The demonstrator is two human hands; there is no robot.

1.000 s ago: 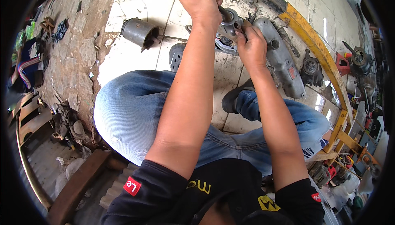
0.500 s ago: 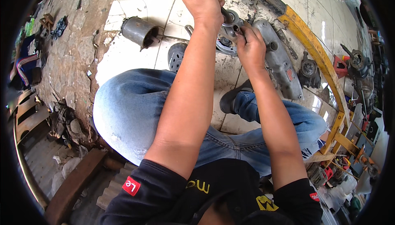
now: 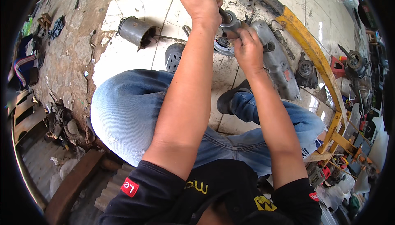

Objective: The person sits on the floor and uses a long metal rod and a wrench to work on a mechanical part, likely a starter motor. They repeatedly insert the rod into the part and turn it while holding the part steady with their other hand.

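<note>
My left hand is closed around a dark metal bar at the top centre, its lower end at a round ringed metal fitting. Just below the ring, my right hand has its fingers pinched on a small tubular metal piece. Under that lies a round open housing with a curved rim, partly hidden by my hands and forearm. A long grey cast cover with a round neck lies beside my right hand.
A dark cylinder lies on white tiles at left. A yellow-and-black steel frame arcs along the right, past greasy assemblies and scattered tools. My bent legs and shoes surround the work. Rough concrete, rags and wood fill the left.
The small tubular piece at my right fingertips has changed angle, its open end no longer facing up as half a second ago. My left hand stays closed on the bar with little movement.
</note>
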